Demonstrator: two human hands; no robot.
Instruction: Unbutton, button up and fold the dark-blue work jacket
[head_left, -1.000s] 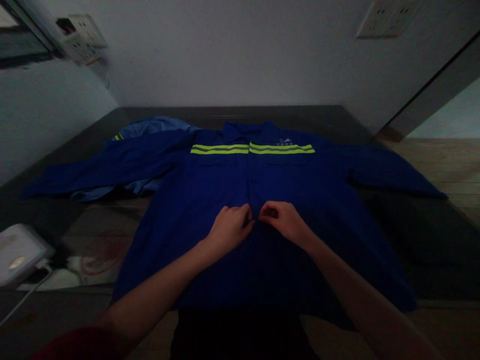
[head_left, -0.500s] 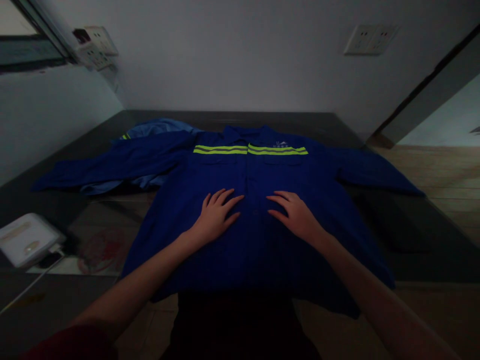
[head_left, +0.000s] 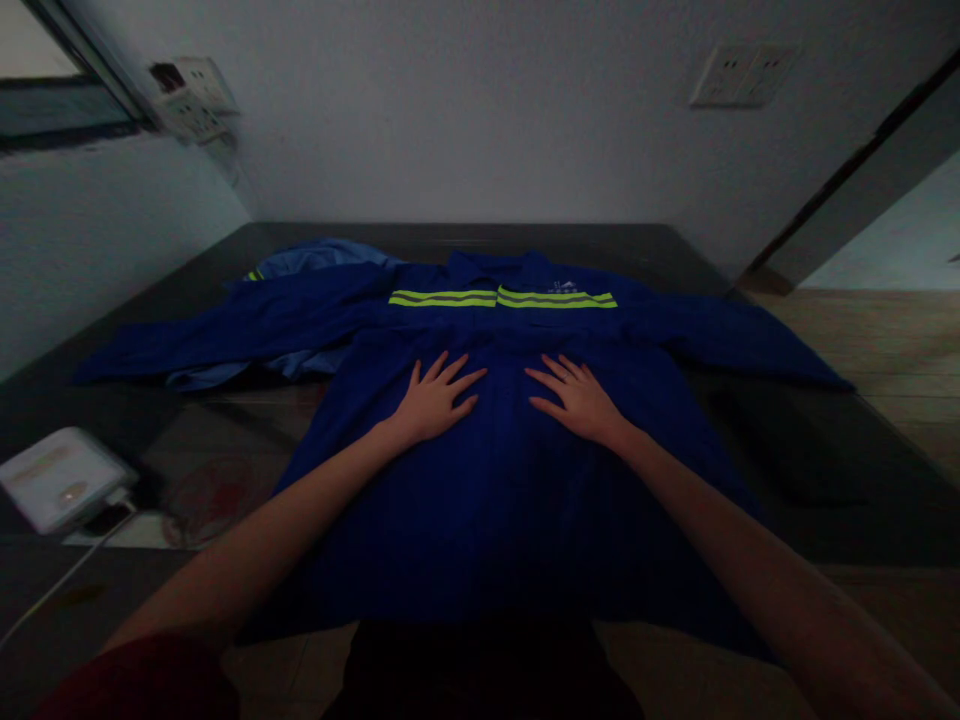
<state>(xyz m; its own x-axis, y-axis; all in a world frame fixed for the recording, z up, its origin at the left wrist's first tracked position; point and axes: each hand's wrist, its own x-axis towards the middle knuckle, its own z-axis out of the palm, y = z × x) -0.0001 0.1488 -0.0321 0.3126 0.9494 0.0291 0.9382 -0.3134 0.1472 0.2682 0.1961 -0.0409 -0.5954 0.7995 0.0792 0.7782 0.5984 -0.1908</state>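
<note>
**Inspector:** Item one, the jacket [head_left: 510,500]. Position?

**Clerk:** Dark blue, lying front up on the dark tabletop [head_left: 795,450]. The collar [head_left: 495,265] is at the far side and the hem at the near edge. The front is closed down the middle. Both sleeves are spread outwards, one to each side.

**Inspector:** Markings?

**Clerk:** Two yellow-green reflective stripes [head_left: 502,298] run across the chest. A small pale emblem sits just above them on the right (too small to read).

**Inspector:** The hands?

**Clerk:** The left hand [head_left: 435,402] lies palm down on the cloth, just left of the centre line, with its fingers apart. It grips nothing. The right hand [head_left: 577,400] lies the same way just right of the centre line, flat and with spread fingers. Both rest below the stripes, near each other but not touching.

**Inspector:** Other articles on the surface?

**Clerk:** A lighter blue garment [head_left: 315,260] lies at the far left, partly under the jacket's sleeve. A white device [head_left: 56,478] sits at the near left corner, well apart from the hands, and a cable [head_left: 52,590] runs from it toward the near edge.

**Inspector:** Surroundings?

**Clerk:** There is a wall socket [head_left: 739,75] on the wall high at the right, and another at upper left. The light is dim.
</note>
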